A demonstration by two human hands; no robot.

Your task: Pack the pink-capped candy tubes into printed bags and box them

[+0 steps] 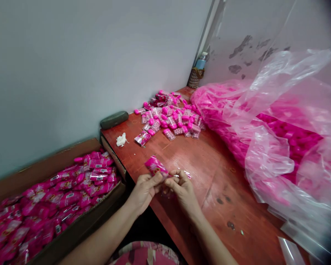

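Left hand (145,189) pinching a pink printed wrapper (156,165) at frame centre, over the table's near-left edge; right hand (182,187) fingers closed at its lower end (exact grip unclear). Bare red tabletop (206,162) right of the hands, bounded by a clear plastic bag (267,147). Pink-capped containers (172,119) piled upper centre; carton (118,191) of pink packets lower left; pale wall (85,55) behind.
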